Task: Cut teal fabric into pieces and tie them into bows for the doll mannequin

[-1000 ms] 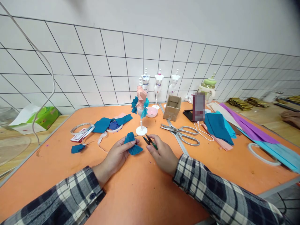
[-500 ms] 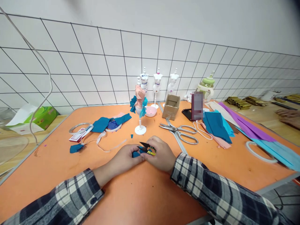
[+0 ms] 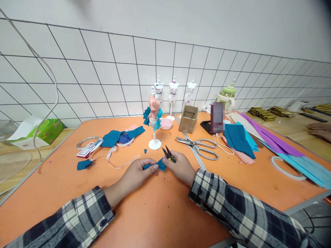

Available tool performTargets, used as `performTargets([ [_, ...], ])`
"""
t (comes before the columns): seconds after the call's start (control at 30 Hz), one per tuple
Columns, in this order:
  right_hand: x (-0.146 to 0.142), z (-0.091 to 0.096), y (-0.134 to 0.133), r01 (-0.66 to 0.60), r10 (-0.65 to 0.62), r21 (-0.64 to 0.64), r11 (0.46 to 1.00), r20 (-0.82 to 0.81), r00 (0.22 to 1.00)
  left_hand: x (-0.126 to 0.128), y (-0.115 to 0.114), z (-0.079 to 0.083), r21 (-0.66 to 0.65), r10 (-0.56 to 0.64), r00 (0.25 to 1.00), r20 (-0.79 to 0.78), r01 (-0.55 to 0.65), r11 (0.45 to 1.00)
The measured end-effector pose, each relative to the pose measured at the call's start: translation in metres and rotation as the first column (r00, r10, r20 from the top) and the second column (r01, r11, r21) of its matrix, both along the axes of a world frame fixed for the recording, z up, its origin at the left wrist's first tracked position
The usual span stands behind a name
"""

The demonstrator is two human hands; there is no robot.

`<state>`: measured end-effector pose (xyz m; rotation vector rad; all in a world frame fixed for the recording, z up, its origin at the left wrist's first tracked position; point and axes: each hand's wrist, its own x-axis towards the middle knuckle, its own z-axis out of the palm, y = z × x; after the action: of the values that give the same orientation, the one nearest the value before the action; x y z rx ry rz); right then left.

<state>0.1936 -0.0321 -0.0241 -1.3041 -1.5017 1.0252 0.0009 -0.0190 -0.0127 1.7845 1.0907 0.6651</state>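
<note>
Between thumb and fingers, my left hand (image 3: pixel 141 172) pinches a small teal piece of crepe paper (image 3: pixel 161 165) just above the table. My right hand (image 3: pixel 181 167) is closed around thread snips (image 3: pixel 169 155), whose dark blades point up and away to the left; its thumb is at the paper's right end. Beyond my hands stands a small white mannequin (image 3: pixel 154 143) dressed in peach and teal paper (image 3: pixel 154 105). A tiny teal scrap (image 3: pixel 145 151) lies on the orange table (image 3: pixel 144 220) in front of it.
Large scissors (image 3: pixel 199 146), a cardboard box (image 3: pixel 188 119), a pink bowl (image 3: pixel 166 124) and a phone on a stand (image 3: pixel 216 117) are farther back. Paper sheets (image 3: pixel 238 139) lie right; tape rolls (image 3: pixel 88 142) and teal pieces (image 3: pixel 111 138) lie left. More mannequins (image 3: pixel 173 91) stand by the wall.
The snips have swung from pointing left across the paper to pointing upward. My right hand has shifted slightly right, showing more of the teal paper. Small scraps now lie below my hands.
</note>
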Motion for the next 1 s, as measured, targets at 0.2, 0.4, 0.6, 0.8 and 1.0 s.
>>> performTargets([
  [0.2,0.007,0.006,-0.003,-0.119,0.122,-0.078,0.99,0.033,0.992,-0.005,0.006,-0.007,-0.198,0.255,0.902,0.347,-0.195,0.961],
  [0.4,-0.004,0.014,-0.02,-0.294,0.312,-0.181,0.939,0.086,0.946,-0.004,0.004,-0.005,-0.134,0.266,0.908,0.324,-0.234,0.963],
  [0.6,-0.004,0.017,-0.019,-0.11,0.072,0.243,0.964,0.161,0.984,-0.001,-0.002,-0.001,0.1,0.053,0.995,0.083,-0.062,0.993],
  [0.8,0.007,0.015,-0.011,-0.377,0.247,0.323,0.868,0.377,0.893,-0.002,-0.006,-0.005,0.103,-0.158,0.987,-0.013,0.159,0.982],
  [1.0,0.015,0.016,-0.006,-0.416,0.255,0.377,0.828,0.408,0.877,-0.007,0.0,-0.002,0.04,-0.123,0.992,0.022,0.123,0.992],
])
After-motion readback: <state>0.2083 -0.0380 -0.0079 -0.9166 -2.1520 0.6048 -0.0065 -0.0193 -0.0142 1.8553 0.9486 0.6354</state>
